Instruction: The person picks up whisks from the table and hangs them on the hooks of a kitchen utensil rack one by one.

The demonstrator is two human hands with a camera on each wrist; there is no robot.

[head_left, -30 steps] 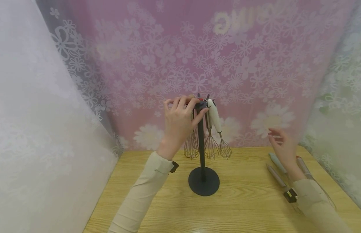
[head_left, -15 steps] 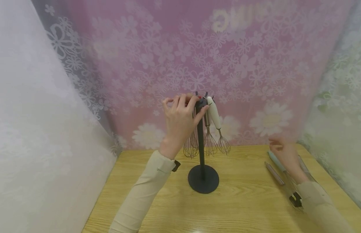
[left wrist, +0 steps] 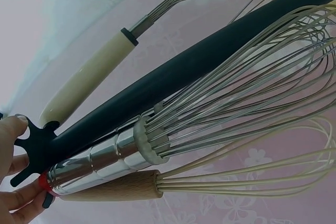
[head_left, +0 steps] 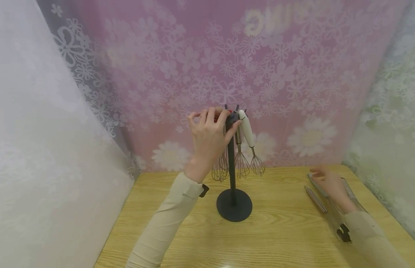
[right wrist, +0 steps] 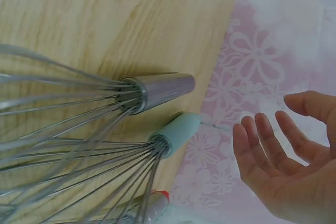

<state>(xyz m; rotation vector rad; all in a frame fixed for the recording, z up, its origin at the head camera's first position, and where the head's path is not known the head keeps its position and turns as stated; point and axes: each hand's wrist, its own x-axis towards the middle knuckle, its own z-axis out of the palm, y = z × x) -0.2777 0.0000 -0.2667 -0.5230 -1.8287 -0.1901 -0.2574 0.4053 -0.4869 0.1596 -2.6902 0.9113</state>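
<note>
My left hand (head_left: 209,143) holds the top of a black whisk stand (head_left: 233,206). The left wrist view shows the thumb on one hook and fingertips around the red-tipped end of a steel-handled whisk (left wrist: 97,163). Also hanging there are a wooden-handled whisk (left wrist: 128,186) and a cream-handled whisk (left wrist: 92,77). My right hand (head_left: 331,186) hovers over whisks lying at the table's right. Its fingers are loosely bent with nothing in them, apart from the mint-handled whisk (right wrist: 178,132). A steel-handled whisk (right wrist: 163,90) lies beside that one, and a red-tipped handle (right wrist: 156,203) shows below.
The wooden table (head_left: 271,230) runs back to a pink flowered curtain (head_left: 194,82). A white sheet (head_left: 43,149) borders the left side, and a pale flowered sheet (head_left: 395,149) the right.
My right hand has lowered toward the whisks on the table and shifted slightly right. The left hand keeps its hold on the stand's top.
</note>
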